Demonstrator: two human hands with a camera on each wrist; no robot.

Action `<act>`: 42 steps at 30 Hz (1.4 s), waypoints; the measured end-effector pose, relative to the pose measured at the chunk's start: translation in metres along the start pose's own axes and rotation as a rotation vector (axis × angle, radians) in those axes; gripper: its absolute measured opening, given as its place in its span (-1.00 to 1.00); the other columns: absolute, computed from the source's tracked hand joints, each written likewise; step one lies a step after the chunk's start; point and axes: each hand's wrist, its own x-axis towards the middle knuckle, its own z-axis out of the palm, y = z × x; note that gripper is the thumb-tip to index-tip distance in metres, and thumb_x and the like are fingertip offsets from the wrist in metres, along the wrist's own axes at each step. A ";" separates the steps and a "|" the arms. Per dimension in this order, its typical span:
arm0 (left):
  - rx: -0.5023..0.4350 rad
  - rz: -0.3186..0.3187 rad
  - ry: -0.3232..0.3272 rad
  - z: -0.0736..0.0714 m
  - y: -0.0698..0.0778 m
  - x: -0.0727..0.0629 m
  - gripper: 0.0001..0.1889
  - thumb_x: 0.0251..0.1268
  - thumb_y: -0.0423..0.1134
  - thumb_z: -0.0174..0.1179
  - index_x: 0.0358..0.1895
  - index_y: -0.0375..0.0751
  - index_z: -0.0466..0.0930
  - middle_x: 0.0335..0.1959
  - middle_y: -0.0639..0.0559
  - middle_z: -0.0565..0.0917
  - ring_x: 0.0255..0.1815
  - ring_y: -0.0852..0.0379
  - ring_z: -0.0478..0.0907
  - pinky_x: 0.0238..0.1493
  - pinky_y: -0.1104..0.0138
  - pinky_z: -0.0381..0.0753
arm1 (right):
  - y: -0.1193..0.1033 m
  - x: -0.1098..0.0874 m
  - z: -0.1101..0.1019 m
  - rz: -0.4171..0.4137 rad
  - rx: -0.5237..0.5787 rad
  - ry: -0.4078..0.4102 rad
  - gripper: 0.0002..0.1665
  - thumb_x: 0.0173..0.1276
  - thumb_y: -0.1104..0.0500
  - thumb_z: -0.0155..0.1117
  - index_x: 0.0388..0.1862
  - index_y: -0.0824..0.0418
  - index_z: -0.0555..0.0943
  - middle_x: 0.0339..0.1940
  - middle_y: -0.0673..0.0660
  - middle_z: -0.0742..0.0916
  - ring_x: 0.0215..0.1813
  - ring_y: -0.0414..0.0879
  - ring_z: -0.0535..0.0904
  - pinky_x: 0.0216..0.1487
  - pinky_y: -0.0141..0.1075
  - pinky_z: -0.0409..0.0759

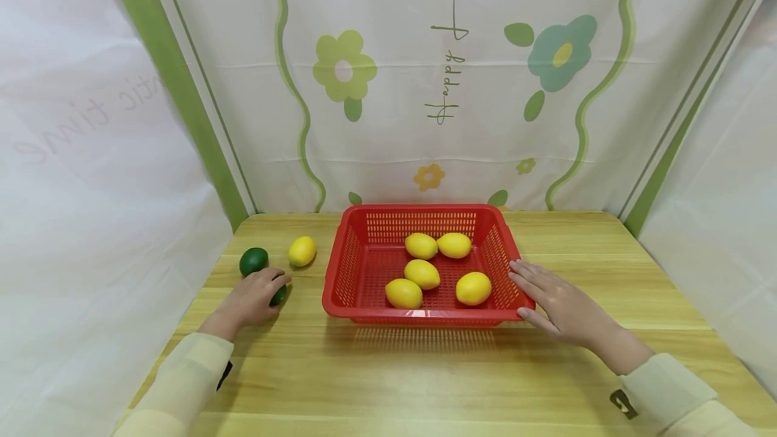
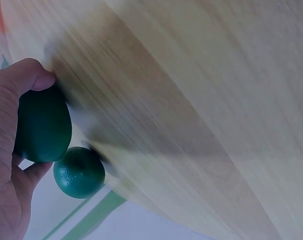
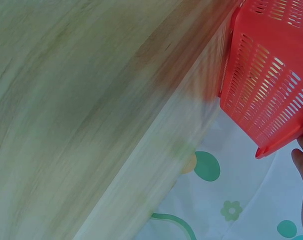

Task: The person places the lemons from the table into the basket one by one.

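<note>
The right hand [image 1: 561, 305] lies straight-fingered against the rim of the red basket [image 1: 364, 313], while the left hand [image 1: 257, 297], to the basket's left, grips 1 green fruit [image 2: 44, 127]. The work looks more than half done: 5 yellow lemons [image 1: 421, 274] sit inside, while 1 loose lemon [image 1: 302, 251] and 1 other green fruit [image 1: 253, 261], lying outside, appear left to handle.
</note>
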 end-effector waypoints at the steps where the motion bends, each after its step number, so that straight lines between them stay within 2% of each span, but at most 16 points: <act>1: -0.001 0.003 0.003 0.000 0.000 0.000 -0.47 -0.14 -0.32 0.47 0.01 -0.38 0.57 -0.04 -0.28 0.57 -0.03 -0.21 0.55 0.02 -0.03 0.55 | 0.000 0.000 0.000 0.000 -0.001 0.000 -0.28 0.35 -0.11 0.25 0.29 0.39 0.48 0.35 0.30 0.48 0.33 0.23 0.39 0.46 -0.44 -0.17; 12: 0.006 0.014 0.005 0.001 -0.001 -0.001 -0.44 -0.16 -0.32 0.49 0.02 -0.42 0.56 -0.05 -0.28 0.57 -0.04 -0.21 0.55 0.02 -0.01 0.56 | -0.001 0.001 -0.001 -0.007 0.003 0.008 -0.27 0.36 -0.12 0.24 0.28 0.40 0.49 0.33 0.32 0.49 0.32 0.24 0.40 0.46 -0.45 -0.16; 19: 0.014 0.030 0.039 0.003 -0.001 -0.002 -0.44 -0.19 -0.36 0.50 0.00 -0.43 0.55 -0.07 -0.28 0.57 -0.03 -0.22 0.54 0.02 -0.01 0.56 | -0.001 0.000 -0.001 0.006 0.007 0.005 -0.28 0.35 -0.10 0.25 0.29 0.39 0.47 0.35 0.30 0.48 0.32 0.24 0.40 0.45 -0.46 -0.16; 24: 0.041 0.052 0.079 0.004 0.000 -0.004 -0.43 -0.21 -0.35 0.52 -0.01 -0.42 0.55 -0.08 -0.28 0.57 -0.04 -0.22 0.55 0.01 -0.01 0.56 | -0.001 0.000 -0.001 0.004 0.006 0.006 -0.29 0.37 -0.09 0.24 0.29 0.39 0.47 0.35 0.31 0.47 0.32 0.25 0.40 0.46 -0.45 -0.15; 37: 0.084 0.128 0.231 0.004 0.001 0.000 -0.38 -0.30 -0.36 0.58 -0.03 -0.43 0.56 -0.08 -0.36 0.57 -0.04 -0.28 0.53 0.02 -0.06 0.54 | -0.001 0.000 0.000 -0.001 0.009 0.018 -0.29 0.39 -0.11 0.20 0.29 0.40 0.47 0.35 0.31 0.48 0.31 0.26 0.40 0.46 -0.44 -0.14; 42: 0.100 0.137 0.259 0.001 0.003 0.002 -0.36 -0.33 -0.37 0.60 -0.02 -0.44 0.56 -0.05 -0.37 0.57 -0.02 -0.29 0.52 0.03 -0.06 0.54 | -0.001 0.000 0.001 0.002 0.011 0.015 -0.29 0.39 -0.11 0.21 0.30 0.39 0.47 0.35 0.31 0.48 0.32 0.25 0.40 0.46 -0.44 -0.15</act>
